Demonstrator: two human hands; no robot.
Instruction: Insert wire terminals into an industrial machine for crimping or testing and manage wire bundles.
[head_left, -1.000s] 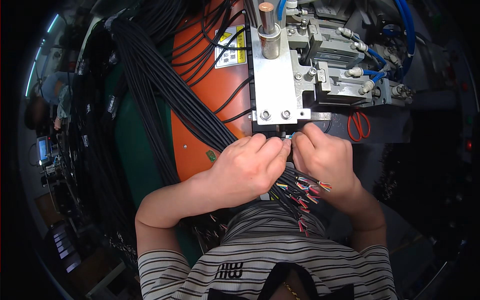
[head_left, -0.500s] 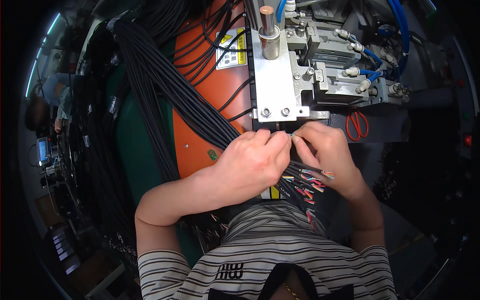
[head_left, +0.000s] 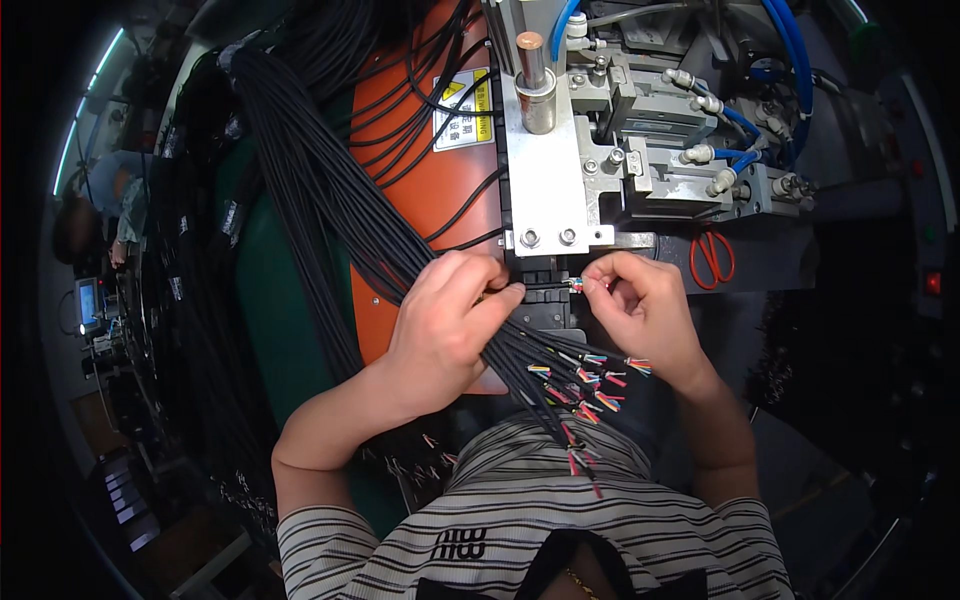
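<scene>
My left hand (head_left: 452, 322) rests on a thick bundle of black cables (head_left: 330, 200) and pinches some of them near the black slot under the metal machine plate (head_left: 545, 180). My right hand (head_left: 640, 310) holds one cable's coloured wire tips (head_left: 578, 285) with thumb and forefinger just right of that slot. More stripped cable ends with coloured wires (head_left: 585, 385) fan out below both hands, above my striped shirt.
An orange panel (head_left: 430, 190) with a yellow-and-white label lies behind the cables. Pneumatic parts with blue hoses (head_left: 740, 120) sit at upper right. Red-handled scissors (head_left: 712, 260) lie right of my right hand. Another person (head_left: 115, 210) is at far left.
My hands have drawn slightly apart. The right hand shifted to the right and now pinches a single cable end by the slot; the left hand stays on the bundle.
</scene>
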